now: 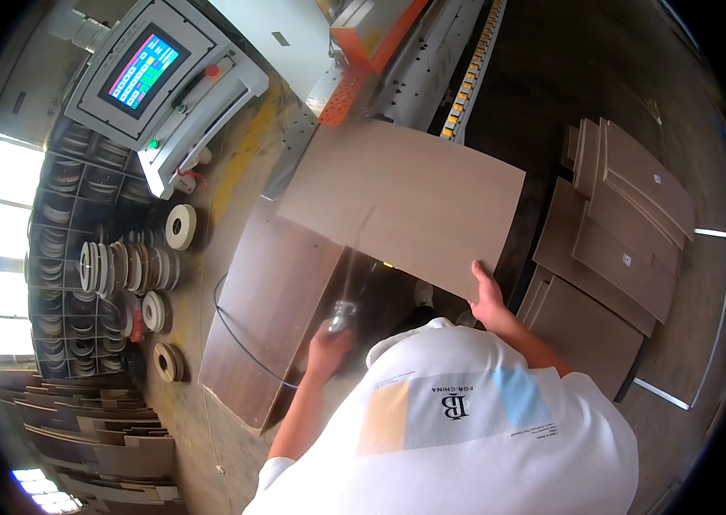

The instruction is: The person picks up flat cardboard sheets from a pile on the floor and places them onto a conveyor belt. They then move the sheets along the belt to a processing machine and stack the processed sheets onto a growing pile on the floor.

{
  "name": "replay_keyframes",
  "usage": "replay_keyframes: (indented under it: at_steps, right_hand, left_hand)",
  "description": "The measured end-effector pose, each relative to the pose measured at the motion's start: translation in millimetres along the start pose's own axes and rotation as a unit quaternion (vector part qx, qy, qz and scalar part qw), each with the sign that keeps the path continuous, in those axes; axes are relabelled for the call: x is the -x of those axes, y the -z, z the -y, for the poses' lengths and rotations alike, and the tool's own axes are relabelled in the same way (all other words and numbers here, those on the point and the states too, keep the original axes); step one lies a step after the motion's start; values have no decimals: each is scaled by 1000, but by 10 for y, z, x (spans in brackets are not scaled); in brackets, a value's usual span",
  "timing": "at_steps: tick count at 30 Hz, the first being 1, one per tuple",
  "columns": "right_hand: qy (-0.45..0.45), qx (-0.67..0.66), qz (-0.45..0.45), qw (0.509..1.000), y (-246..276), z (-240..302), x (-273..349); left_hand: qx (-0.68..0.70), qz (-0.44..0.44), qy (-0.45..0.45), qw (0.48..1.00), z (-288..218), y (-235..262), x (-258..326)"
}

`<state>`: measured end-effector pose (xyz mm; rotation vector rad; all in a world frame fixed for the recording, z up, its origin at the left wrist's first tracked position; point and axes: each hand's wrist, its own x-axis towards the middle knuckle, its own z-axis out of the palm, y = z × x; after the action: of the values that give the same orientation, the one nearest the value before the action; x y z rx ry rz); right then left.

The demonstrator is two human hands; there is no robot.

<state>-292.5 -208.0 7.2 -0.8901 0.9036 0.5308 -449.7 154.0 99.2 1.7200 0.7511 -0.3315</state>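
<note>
A flat brown board (414, 197) lies in front of me, its far edge against the machine with the orange guard. My right hand (489, 302) grips the board's near right corner, thumb on top and the other fingers hidden beneath. In my left hand (329, 350) is a silver air blow gun (341, 316), slightly blurred. Its thin nozzle reaches up over the board's near edge. A dark hose (247, 354) runs across the wood-coloured bench (273, 292) toward that hand.
A control panel (144, 73) with a lit screen stands at the far left. The edge machine (354, 86) fills the top. Rolls of edging tape (127, 266) are left on the floor and rack. Stacked boards (620, 232) lie on the right, more (97, 438) at lower left.
</note>
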Motion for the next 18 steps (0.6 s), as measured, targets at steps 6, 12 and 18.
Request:
replay_keyframes:
  at_steps: [6, 12, 18]
  right_hand:
    - [20, -32, 35, 999, -163, 37, -51]
    - [30, -57, 16, 998, -232, 383, -319]
    - [55, -77, 8, 995, -263, 981, -704]
  left_hand:
    - [-29, 15, 11, 999, 112, -98, -100]
    - [-115, 23, 41, 992, 74, -75, -164]
    - [-66, 25, 31, 997, -29, -68, -232]
